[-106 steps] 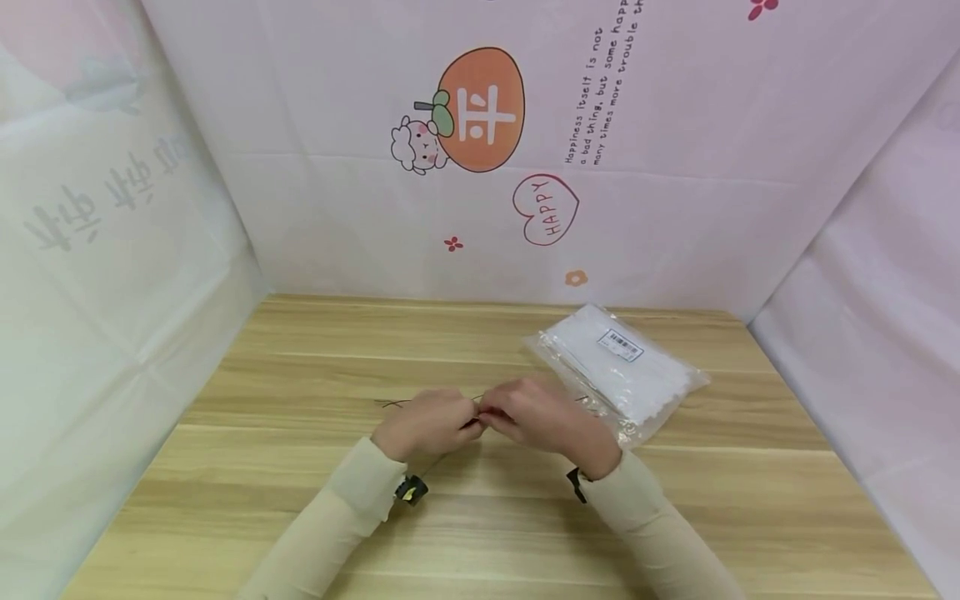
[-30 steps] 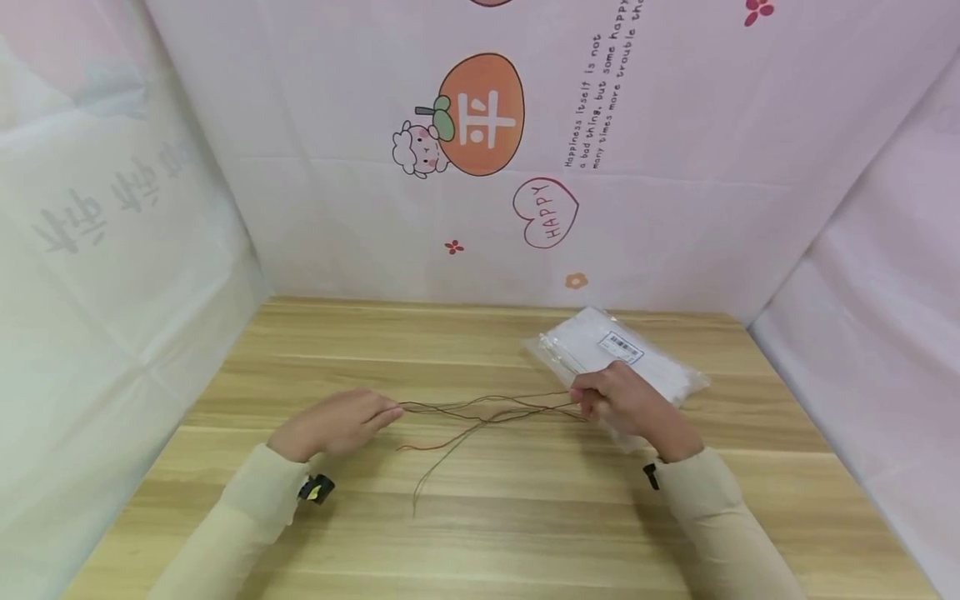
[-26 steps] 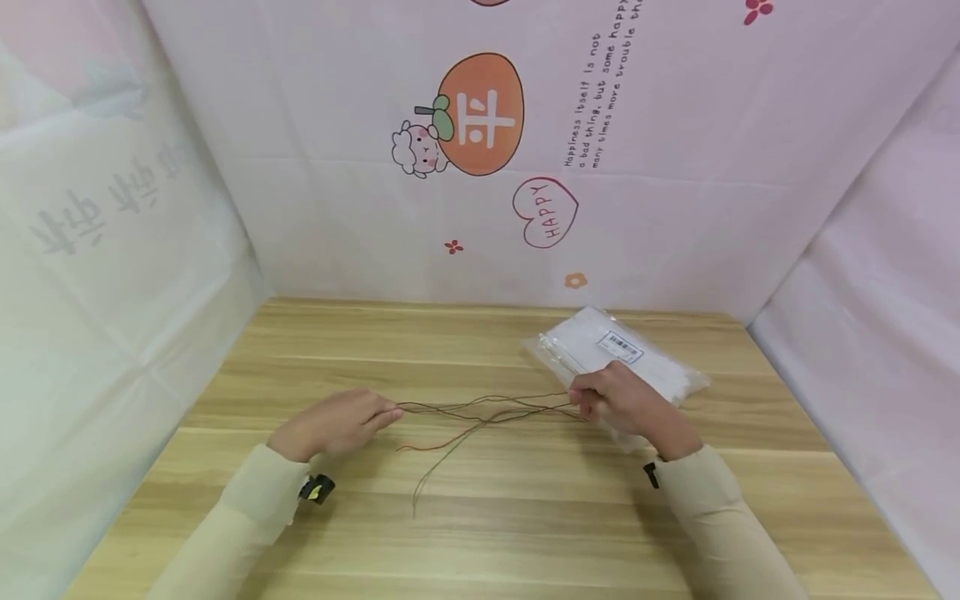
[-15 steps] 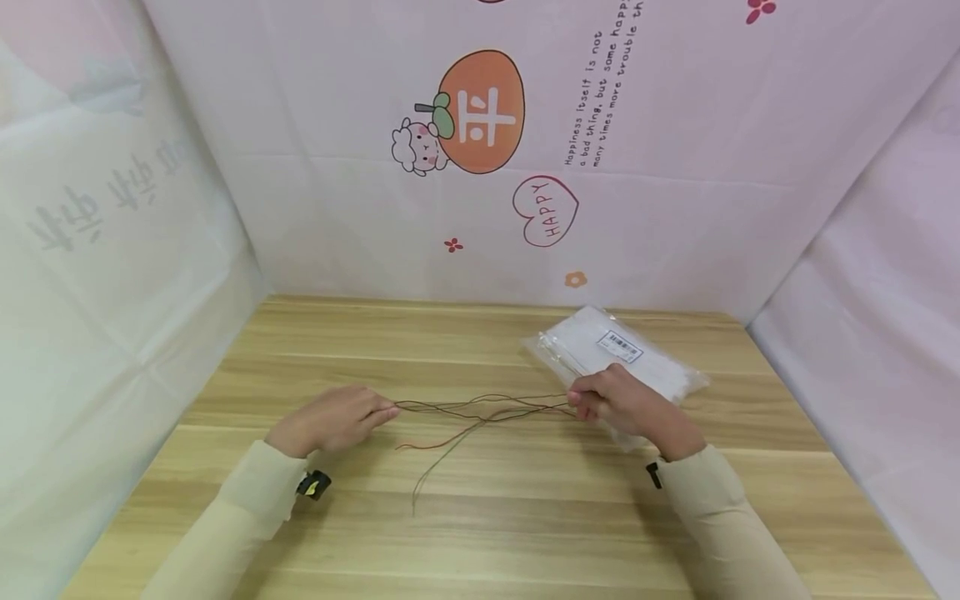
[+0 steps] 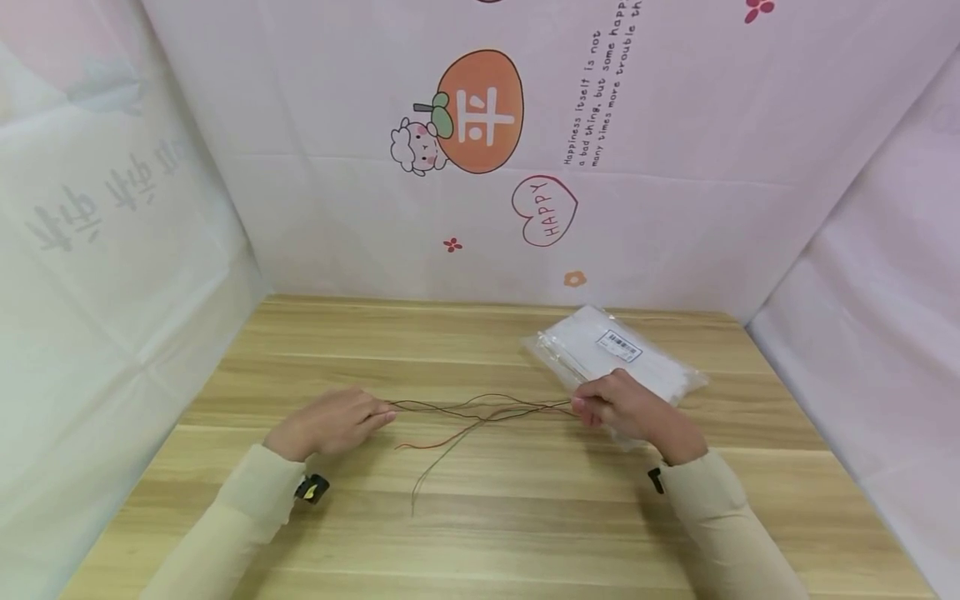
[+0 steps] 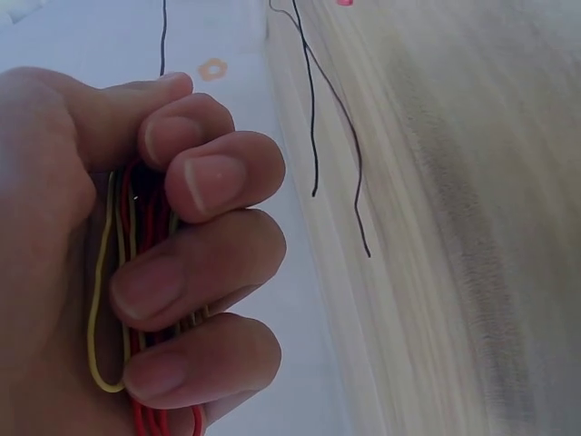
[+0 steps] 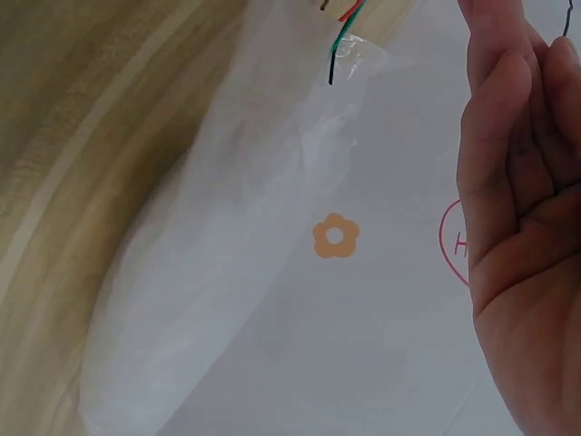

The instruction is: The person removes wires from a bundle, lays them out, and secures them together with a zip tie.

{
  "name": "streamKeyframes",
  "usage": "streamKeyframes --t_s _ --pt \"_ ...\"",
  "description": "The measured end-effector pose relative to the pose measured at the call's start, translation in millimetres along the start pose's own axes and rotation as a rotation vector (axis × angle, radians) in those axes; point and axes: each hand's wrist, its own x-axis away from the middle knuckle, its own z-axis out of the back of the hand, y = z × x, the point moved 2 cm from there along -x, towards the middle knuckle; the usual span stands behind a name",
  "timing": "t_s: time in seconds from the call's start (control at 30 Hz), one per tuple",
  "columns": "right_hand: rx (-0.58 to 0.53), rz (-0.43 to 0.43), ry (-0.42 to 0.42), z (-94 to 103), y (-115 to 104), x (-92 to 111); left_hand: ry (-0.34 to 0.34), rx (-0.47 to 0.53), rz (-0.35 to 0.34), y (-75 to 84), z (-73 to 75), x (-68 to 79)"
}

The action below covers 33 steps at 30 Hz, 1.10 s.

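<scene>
A white cloth side panel (image 5: 71, 333) with pale grey characters (image 5: 105, 196) stands to the left of a wood-grain bench (image 5: 480, 542). Next, a person's left hand (image 5: 333, 423), below it a cream sleeve (image 5: 232, 508), is clamped around a bundle of red and yellow wires (image 6: 150, 213), seen from the left wrist. Thin black, red and green strands (image 5: 483, 420) stretch from its fingertips over the bench's middle, two loose ends trailing toward the person. Behind, a white cloth backdrop (image 5: 330, 225) carries an orange fruit drawing (image 5: 481, 112), a red outlined heart (image 5: 545, 211) reading "HAPPY" and text (image 5: 600, 100) beginning "Happiness itself is not a bad thing." Farther right lies a clear plastic bag (image 5: 696, 381) containing flat white material (image 5: 652, 367), its barcode label (image 5: 619, 345) too small to read. Overlapping it in the head view, the right hand (image 5: 622, 408) pinches the strands. A second white panel (image 5: 877, 350) borders the right side.
</scene>
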Motion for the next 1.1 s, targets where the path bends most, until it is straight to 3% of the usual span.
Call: streamKeyframes --t_s 0.33,0.9,1.1 --pt "0.046 -0.057 -0.010 -4.6 6 1 -0.019 -0.019 0.012 -2.4 -6.1 -0.7" --pt "0.057 -0.166 -0.099 -10.1 9 1 -0.040 0.002 0.037 -7.7 -11.5 -1.3" --pt "0.084 -0.192 -0.115 -12.3 13 1 -0.021 -0.021 0.044 -10.8 -12.2 2.1"
